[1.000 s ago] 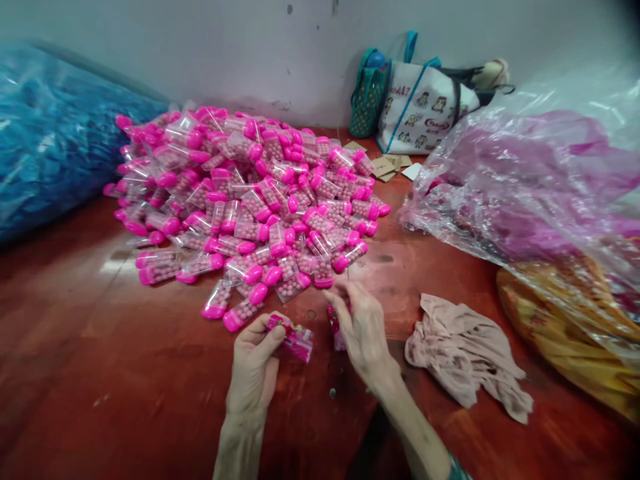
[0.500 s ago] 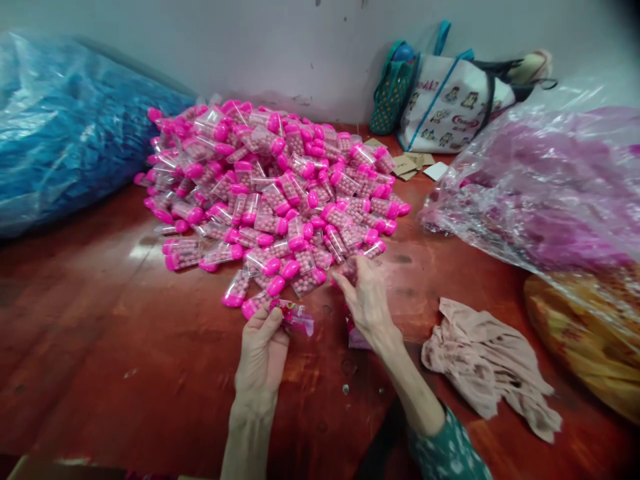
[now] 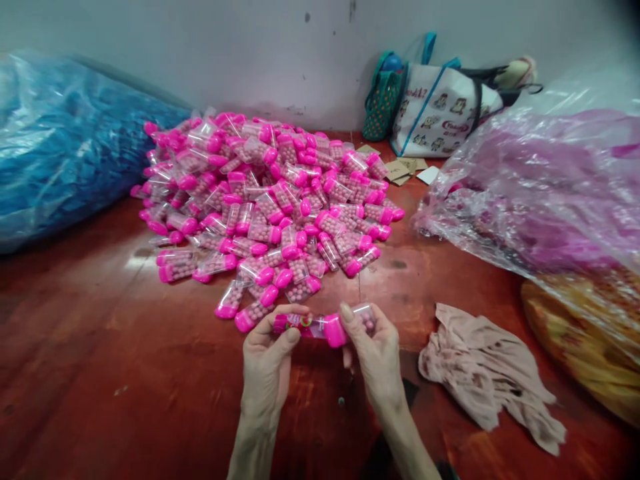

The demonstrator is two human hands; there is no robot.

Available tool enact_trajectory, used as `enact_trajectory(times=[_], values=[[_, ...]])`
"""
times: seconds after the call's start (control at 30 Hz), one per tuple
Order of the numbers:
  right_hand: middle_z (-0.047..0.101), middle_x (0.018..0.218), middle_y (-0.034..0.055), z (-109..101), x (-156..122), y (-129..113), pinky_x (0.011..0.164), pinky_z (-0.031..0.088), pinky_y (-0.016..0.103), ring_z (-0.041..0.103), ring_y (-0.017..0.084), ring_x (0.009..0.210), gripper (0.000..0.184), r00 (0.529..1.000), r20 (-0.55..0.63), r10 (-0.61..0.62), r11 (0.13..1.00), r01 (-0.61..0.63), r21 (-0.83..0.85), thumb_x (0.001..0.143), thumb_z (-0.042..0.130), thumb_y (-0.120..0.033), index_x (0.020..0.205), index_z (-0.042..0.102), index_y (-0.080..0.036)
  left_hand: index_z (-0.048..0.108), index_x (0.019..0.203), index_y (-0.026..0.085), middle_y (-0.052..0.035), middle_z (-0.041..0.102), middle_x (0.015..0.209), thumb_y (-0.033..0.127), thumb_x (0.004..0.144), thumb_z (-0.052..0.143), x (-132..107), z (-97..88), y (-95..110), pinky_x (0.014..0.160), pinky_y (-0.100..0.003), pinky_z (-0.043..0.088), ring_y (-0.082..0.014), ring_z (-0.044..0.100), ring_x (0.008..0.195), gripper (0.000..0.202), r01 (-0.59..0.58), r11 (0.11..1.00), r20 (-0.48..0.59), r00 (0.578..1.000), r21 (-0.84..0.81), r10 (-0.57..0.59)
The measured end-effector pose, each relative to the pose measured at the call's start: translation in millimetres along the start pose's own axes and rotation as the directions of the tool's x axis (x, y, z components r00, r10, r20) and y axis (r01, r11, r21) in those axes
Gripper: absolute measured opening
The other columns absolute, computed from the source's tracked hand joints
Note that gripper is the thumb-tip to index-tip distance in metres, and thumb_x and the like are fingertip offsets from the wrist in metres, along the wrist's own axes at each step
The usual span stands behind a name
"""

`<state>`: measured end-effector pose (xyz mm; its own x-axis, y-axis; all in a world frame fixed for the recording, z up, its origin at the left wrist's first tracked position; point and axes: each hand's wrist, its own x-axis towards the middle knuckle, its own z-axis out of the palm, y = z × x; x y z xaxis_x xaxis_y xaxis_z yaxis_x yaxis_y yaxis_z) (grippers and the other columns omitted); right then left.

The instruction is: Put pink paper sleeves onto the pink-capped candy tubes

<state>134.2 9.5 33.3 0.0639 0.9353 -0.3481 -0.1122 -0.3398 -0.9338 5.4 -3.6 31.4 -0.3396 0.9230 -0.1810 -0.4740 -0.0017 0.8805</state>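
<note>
Clock directions run from the middle of the view. Nearest, at six o'clock, the left grip [image 3: 266, 360] is closed on a glossy film sleeve [image 3: 306, 323], pinched between thumb and fingers, and the right grip [image 3: 379, 350] is wrapped about a small bottle [image 3: 366, 315] of clear hard plastic, lying sideways. The sleeve is magenta and lilac with printed pictures; the bottle has a smooth, rounded hot-pink cap [image 3: 334, 331] and round pale-pink beads inside. The cap meets the sleeve's end; whether it sits inside cannot be told. Below spreads a scuffed, shiny red-brown surface [image 3: 165, 373]. At four o'clock lies a soft, crumpled beige cloth [image 3: 487, 367], with a creased yellow bag [image 3: 575, 340] beyond it. Matching bottles [image 3: 270, 220] make a loose heap towards ten o'clock. Crinkled clear plastic covers purple material [image 3: 545, 193] near three, and blue material [image 3: 70, 153] between nine and ten. Farther, towards two, are flat card pieces [image 3: 400, 170] and a printed white bag [image 3: 430, 110].
</note>
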Motion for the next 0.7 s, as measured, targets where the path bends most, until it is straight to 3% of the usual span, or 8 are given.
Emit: enact_trajectory(times=[0.17, 0.33, 0.53, 0.6, 0.7], values=[[0.045, 0.042, -0.0091, -6, 2, 2, 0.028, 0.022, 0.013, 0.031, 0.003, 0.028, 0.03, 1.0, 0.008, 0.01, 0.998, -0.01, 0.063, 0.078, 0.055, -0.045, 0.068, 0.044, -0.018, 0.068, 0.079, 0.016, -0.006, 0.064, 0.092, 0.008, 0.064, 0.066, -1, -2.8, -1, 0.075, -0.027, 0.045, -0.0171, 0.058, 0.083, 0.017, -0.017, 0.995, 0.136, 0.991, 0.093, 0.004], [0.046, 0.046, -0.0082, -10, 4, 1, 0.028, 0.019, 0.013, 0.028, 0.002, 0.029, 0.031, 0.999, 0.021, 0.025, 0.992, -0.027, 0.127, 0.08, 0.052, -0.046, 0.067, 0.042, -0.019, 0.069, 0.076, 0.017, -0.0078, 0.063, 0.098, 0.009, 0.063, 0.066, 1, -2.8, -4, 0.08, -0.033, 0.045, -0.0216, 0.057, 0.09, 0.016, 0.044, 0.995, 0.174, 0.983, 0.088, -0.059], [0.044, 0.052, -0.0073, -9, -1, 1, 0.035, 0.03, 0.016, 0.035, 0.005, 0.038, 0.028, 0.983, -0.165, -0.081, 0.996, 0.074, -0.044, 0.078, 0.055, -0.044, 0.071, 0.047, -0.019, 0.07, 0.077, 0.017, -0.0091, 0.061, 0.108, 0.008, 0.063, 0.066, 0, 6.7, -10, 0.087, -0.035, 0.042, -0.0251, 0.054, 0.101, 0.017, -0.037, 0.987, 0.155, 0.988, 0.158, 0.012], [0.043, 0.051, -0.0073, -8, -1, 3, 0.035, 0.029, 0.016, 0.034, 0.005, 0.038, 0.028, 0.985, -0.154, -0.074, 0.997, 0.077, 0.012, 0.08, 0.052, -0.045, 0.072, 0.047, -0.019, 0.07, 0.077, 0.018, -0.0087, 0.059, 0.111, 0.007, 0.063, 0.066, -1, 8.2, -13, 0.09, -0.038, 0.04, -0.0259, 0.054, 0.103, 0.018, -0.051, 0.988, 0.132, 0.991, 0.147, 0.031], [0.043, 0.05, -0.0074, -8, 1, 5, 0.033, 0.024, 0.016, 0.03, 0.004, 0.035, 0.031, 0.999, -0.033, -0.005, 0.977, 0.012, 0.212, 0.084, 0.045, -0.046, 0.071, 0.045, -0.018, 0.07, 0.076, 0.018, -0.0088, 0.057, 0.115, 0.007, 0.063, 0.067, 0, 7.5, -17, 0.09, -0.044, 0.04, -0.0281, 0.055, 0.102, 0.017, -0.053, 0.992, 0.111, 0.993, 0.116, 0.04]])
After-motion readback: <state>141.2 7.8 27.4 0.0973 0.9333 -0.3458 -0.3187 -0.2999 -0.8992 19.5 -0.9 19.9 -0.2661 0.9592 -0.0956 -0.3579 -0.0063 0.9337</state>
